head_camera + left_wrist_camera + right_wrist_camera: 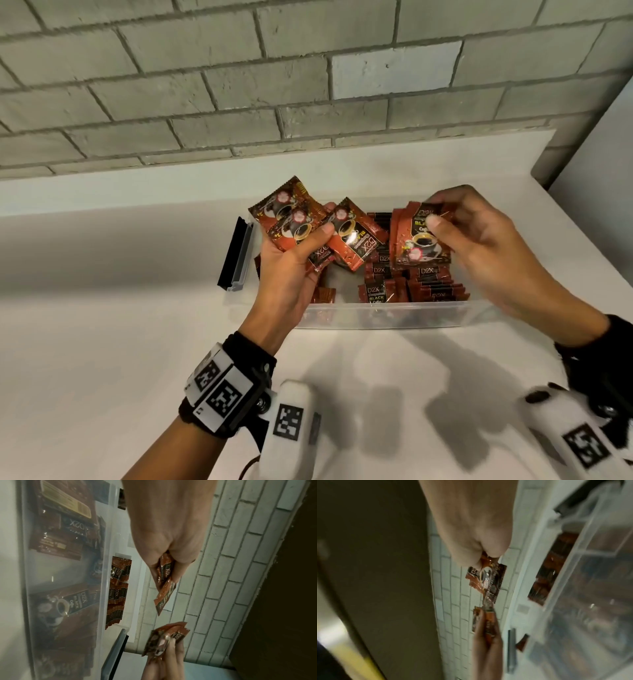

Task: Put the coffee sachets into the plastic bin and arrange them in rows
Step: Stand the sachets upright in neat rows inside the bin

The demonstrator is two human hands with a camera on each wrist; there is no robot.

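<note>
A clear plastic bin (376,317) stands on the white counter with rows of upright red-brown coffee sachets (435,284) along its right side. Above its left part, my left hand (294,253) grips a fanned bunch of sachets (301,222), thumb on top. My right hand (455,226) pinches a small stack of sachets (416,240) above the bin's right part. In the left wrist view the left hand (168,555) clamps sachets (165,588). In the right wrist view the right hand (476,547) pinches sachets (488,580).
The bin's black-and-clear latch handle (236,255) sticks out at its left end. A grey brick wall (274,85) rises behind the counter, and a white panel (603,154) stands at the right. White counter (102,325) lies in front and left of the bin.
</note>
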